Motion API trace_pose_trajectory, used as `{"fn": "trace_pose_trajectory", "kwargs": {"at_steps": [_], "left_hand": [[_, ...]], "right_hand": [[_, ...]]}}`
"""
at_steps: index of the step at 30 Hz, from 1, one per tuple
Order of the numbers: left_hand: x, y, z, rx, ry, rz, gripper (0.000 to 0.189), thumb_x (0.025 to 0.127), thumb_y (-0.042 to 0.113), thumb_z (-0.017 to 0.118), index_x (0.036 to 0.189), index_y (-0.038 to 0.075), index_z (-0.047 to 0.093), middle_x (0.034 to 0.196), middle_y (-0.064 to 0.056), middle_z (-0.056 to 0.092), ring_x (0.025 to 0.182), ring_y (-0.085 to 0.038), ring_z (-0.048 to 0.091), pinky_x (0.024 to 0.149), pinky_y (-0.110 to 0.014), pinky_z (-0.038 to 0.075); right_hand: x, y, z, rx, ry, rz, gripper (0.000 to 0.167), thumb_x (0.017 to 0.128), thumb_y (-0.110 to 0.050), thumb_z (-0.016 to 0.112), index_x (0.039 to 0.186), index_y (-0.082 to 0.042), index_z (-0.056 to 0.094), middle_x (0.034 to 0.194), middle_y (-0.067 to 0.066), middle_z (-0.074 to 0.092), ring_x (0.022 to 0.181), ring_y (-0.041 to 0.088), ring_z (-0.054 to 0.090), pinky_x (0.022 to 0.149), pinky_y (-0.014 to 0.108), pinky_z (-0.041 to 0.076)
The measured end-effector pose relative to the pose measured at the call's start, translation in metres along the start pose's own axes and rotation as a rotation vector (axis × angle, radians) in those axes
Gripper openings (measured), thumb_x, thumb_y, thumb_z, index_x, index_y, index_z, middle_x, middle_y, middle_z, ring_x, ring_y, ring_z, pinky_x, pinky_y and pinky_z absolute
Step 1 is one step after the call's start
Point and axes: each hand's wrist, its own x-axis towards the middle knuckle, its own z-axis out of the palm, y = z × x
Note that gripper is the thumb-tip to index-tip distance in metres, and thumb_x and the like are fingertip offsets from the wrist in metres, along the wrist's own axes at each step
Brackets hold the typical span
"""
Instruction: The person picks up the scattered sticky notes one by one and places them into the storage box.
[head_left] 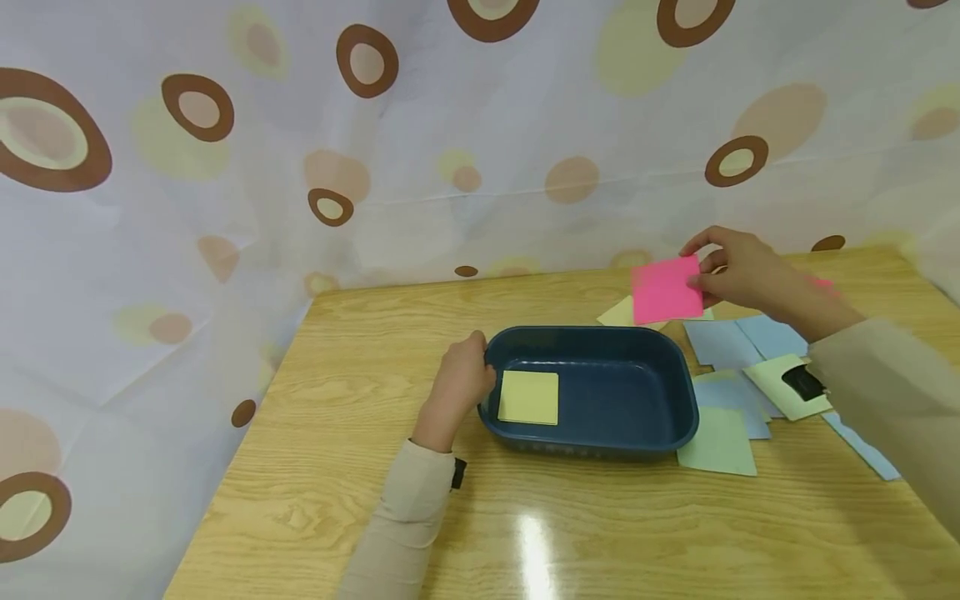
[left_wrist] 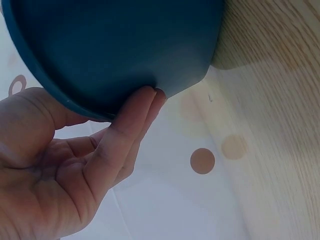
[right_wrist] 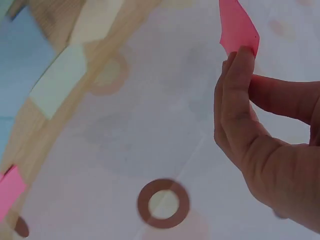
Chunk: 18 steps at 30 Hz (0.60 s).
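A dark blue plastic basin [head_left: 615,408] sits on the wooden table, and a pale yellow sticky note [head_left: 528,397] lies inside at its left end. My left hand [head_left: 463,375] grips the basin's left rim; in the left wrist view the fingers [left_wrist: 132,117] press its outer wall. Above the table, behind the basin's right end, my right hand [head_left: 738,271] pinches a bright pink sticky note [head_left: 663,290] by its right edge. The right wrist view shows that pink note [right_wrist: 240,30] between thumb and fingertips.
Blue sticky notes [head_left: 723,343] and pale green ones [head_left: 718,442] lie scattered right of the basin. A pale yellow note [head_left: 621,312] lies behind it. Another pink note [right_wrist: 10,190] rests near the table's back edge. A patterned curtain [head_left: 450,167] hangs behind the table.
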Motion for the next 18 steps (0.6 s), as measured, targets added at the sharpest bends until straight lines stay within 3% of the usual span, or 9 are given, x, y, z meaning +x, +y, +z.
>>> {"fn": "trace_pose_trajectory", "kwargs": {"at_steps": [5,12,18], "left_hand": [[0.001,-0.003,-0.001,0.005,0.019,0.020,0.022,0.086,-0.006,0.058,0.108,-0.009,0.054,0.081,-0.018,0.060,0.058,-0.019,0.049,0.048,-0.026,0.040],[0.002,-0.005,-0.001,0.017,0.019,0.030,0.018,0.085,-0.006,0.058,0.103,-0.008,0.054,0.077,-0.015,0.057,0.058,-0.019,0.047,0.048,-0.026,0.038],[0.002,-0.004,-0.002,0.032,0.012,0.016,0.021,0.086,-0.003,0.060,0.106,-0.007,0.054,0.083,-0.019,0.062,0.060,-0.020,0.050,0.050,-0.027,0.041]], "right_hand": [[-0.002,-0.044,0.033,0.046,-0.158,-0.047,0.038,0.095,0.000,0.054,0.127,0.010,0.036,0.086,0.015,0.061,0.068,0.023,0.065,0.069,0.034,0.056],[0.010,-0.075,0.084,0.007,-0.330,0.029,0.034,0.094,0.003,0.054,0.122,0.014,0.038,0.112,0.033,0.054,0.073,0.021,0.067,0.069,0.036,0.056],[0.026,-0.080,0.126,-0.037,-0.424,0.081,0.024,0.090,0.010,0.052,0.113,0.018,0.055,0.099,0.026,0.064,0.071,0.022,0.068,0.068,0.035,0.057]]}}
